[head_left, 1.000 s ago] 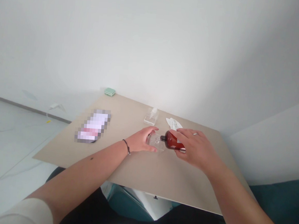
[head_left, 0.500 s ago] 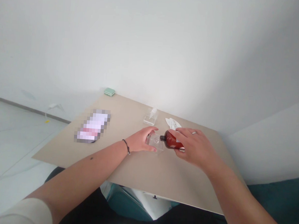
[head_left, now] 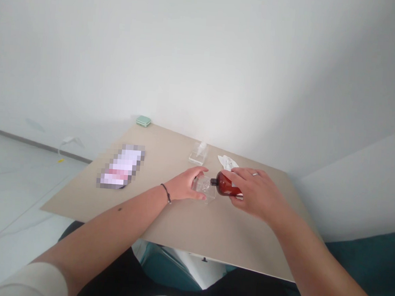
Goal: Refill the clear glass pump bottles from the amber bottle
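Observation:
My left hand curls its thumb and fingers around a clear square container on the table. Clear liquid or droplets seem to show inside it, though the detail is too small to be sure. With its neck over the container's opening, a brown bottle lies tipped on its side, pointing left. My right hand, a ring on one finger, is wrapped around the bottle's body and hides its base.
Behind my hands are a clear box with a whitish piece on it and a crumpled white tissue. A blurred-out phone lies on the left of the table. In the far corner sits a small green case. A wall borders the back.
The whole view has shifted very slightly. Both hands keep their grip, and the bottle stays tipped at the container; the look inside the container differs a little.

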Available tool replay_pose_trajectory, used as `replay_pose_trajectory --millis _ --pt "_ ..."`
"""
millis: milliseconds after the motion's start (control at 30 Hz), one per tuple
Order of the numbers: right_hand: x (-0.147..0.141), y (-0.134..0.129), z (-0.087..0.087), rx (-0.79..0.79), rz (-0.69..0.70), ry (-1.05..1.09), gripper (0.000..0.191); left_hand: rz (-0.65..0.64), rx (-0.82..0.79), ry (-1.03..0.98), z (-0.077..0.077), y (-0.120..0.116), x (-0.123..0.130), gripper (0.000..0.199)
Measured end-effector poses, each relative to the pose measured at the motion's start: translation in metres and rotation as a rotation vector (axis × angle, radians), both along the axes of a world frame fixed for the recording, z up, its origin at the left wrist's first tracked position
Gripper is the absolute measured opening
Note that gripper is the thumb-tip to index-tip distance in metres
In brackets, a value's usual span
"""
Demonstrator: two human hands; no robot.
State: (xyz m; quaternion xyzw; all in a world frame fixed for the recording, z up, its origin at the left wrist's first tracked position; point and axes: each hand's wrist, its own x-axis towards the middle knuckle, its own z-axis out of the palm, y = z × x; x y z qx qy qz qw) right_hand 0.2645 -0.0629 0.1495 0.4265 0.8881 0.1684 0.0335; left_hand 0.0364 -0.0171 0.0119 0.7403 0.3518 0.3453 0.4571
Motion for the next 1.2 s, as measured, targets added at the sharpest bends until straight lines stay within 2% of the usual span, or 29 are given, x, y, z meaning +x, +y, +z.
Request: replay_pose_trajectory --millis 333,833,1200 --pt "-0.0012 -0.0002 0.0008 -0.001 -0.003 -0.009 0.056 -0.002 0.01 0.002 -0.0025 0.0012 -0.0003 0.096" --pt "0.0004 -0.0013 -0.0017 -0.013 -0.019 0.016 0.055 0.003 -0.004 0.009 0.0041 -0.0014 -0.0006 0.094" --pt "-0.0016 -0.0012 -0.0005 -0.024 -0.026 0.014 0.056 -0.002 0.004 0.004 0.0029 -0.0011 -0.0005 0.096"
